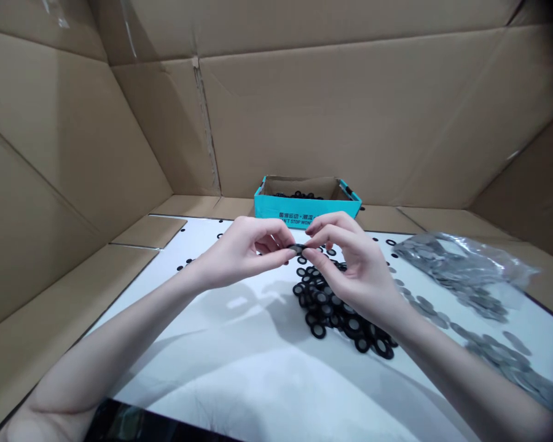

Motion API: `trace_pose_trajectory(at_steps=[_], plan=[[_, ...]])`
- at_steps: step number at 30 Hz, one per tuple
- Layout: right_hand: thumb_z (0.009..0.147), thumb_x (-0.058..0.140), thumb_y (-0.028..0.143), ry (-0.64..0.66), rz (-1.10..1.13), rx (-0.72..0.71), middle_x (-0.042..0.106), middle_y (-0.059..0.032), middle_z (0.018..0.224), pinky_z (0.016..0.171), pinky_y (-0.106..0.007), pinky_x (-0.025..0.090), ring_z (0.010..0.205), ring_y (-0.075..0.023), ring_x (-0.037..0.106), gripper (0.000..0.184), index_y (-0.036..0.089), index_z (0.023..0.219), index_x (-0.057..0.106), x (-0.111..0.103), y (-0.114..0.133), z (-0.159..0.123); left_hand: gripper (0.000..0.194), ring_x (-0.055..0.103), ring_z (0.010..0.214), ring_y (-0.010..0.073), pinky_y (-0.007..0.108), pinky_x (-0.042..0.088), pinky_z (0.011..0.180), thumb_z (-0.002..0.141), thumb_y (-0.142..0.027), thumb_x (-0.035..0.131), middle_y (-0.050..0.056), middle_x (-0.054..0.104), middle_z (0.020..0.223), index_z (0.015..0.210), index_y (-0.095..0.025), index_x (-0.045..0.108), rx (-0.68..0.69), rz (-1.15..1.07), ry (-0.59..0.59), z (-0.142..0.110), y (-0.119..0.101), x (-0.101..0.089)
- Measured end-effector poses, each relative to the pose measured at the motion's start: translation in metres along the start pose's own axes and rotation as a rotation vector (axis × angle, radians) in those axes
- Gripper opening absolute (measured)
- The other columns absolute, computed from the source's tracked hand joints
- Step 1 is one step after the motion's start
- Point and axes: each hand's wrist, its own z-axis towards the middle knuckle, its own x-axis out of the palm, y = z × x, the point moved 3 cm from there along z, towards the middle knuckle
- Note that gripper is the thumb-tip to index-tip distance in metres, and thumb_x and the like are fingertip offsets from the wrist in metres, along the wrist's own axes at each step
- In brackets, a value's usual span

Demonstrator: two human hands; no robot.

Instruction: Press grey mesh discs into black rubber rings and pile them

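My left hand (pixel 249 248) and my right hand (pixel 350 261) meet above a white sheet (pixel 239 344), both pinching one small black ring (pixel 297 248) between thumb and fingertips. Just below and to the right lies a pile of black rubber rings (pixel 336 310) on the sheet. A few loose rings are scattered near the sheet's far edge.
A teal cardboard box (pixel 304 205) holding black rings stands behind my hands. At the right, a clear plastic bag (pixel 461 264) spills several grey metal discs (pixel 488 344) along the sheet. Brown cardboard walls (pixel 350 110) enclose the work area on three sides.
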Motion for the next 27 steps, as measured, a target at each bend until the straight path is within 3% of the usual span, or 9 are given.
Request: trace_pose_trajectory(at_steps=[6, 13, 18, 21, 27], plan=[[0.09, 0.063, 0.014, -0.014, -0.083, -0.044, 0.062, -0.0062, 0.093, 0.081, -0.036, 0.053, 0.09, -0.0182, 0.063, 0.011, 0.02, 0.081, 0.061, 0.004, -0.001, -0.003, 0.012, 0.057, 0.06, 0.0062, 0.017, 0.045, 0.057, 0.089, -0.02, 0.065, -0.002, 0.065, 0.066, 0.081, -0.011, 0.068, -0.005, 0.118, -0.042, 0.0, 0.001, 0.0], [0.09, 0.064, 0.016, 0.022, -0.214, -0.077, 0.065, -0.0111, 0.101, 0.087, -0.043, 0.052, 0.099, -0.0246, 0.064, 0.008, 0.019, 0.083, 0.067, -0.005, 0.001, 0.002, 0.008, 0.06, 0.064, 0.0075, 0.018, 0.048, 0.06, 0.087, -0.017, 0.065, -0.001, 0.067, 0.071, 0.083, -0.012, 0.07, 0.036, 0.119, -0.053, 0.001, 0.002, 0.004], [0.092, 0.062, 0.018, 0.028, -0.106, 0.001, 0.066, -0.0075, 0.097, 0.084, -0.039, 0.051, 0.095, -0.0212, 0.064, 0.015, 0.021, 0.078, 0.059, -0.005, -0.001, 0.004, 0.014, 0.066, 0.072, 0.0091, 0.019, 0.053, 0.065, 0.094, -0.028, 0.061, 0.001, 0.067, 0.086, 0.092, -0.014, 0.063, 0.01, 0.035, -0.078, 0.003, 0.007, 0.012], [0.092, 0.06, 0.019, 0.006, -0.027, 0.059, 0.064, -0.0064, 0.097, 0.084, -0.039, 0.05, 0.096, -0.0203, 0.063, 0.016, 0.022, 0.077, 0.055, -0.004, -0.002, 0.003, 0.015, 0.071, 0.075, 0.0112, 0.021, 0.055, 0.068, 0.098, -0.03, 0.056, 0.001, 0.068, 0.083, 0.096, -0.015, 0.058, -0.002, -0.026, -0.065, 0.003, 0.008, 0.016], [0.091, 0.059, 0.016, -0.05, -0.019, 0.049, 0.059, -0.0067, 0.097, 0.084, -0.038, 0.049, 0.098, -0.0205, 0.061, 0.017, 0.023, 0.077, 0.052, 0.004, -0.002, -0.001, 0.013, 0.067, 0.065, 0.0113, 0.02, 0.051, 0.059, 0.094, -0.025, 0.058, 0.001, 0.07, 0.074, 0.086, -0.015, 0.058, -0.05, 0.143, -0.01, 0.003, 0.004, 0.009]])
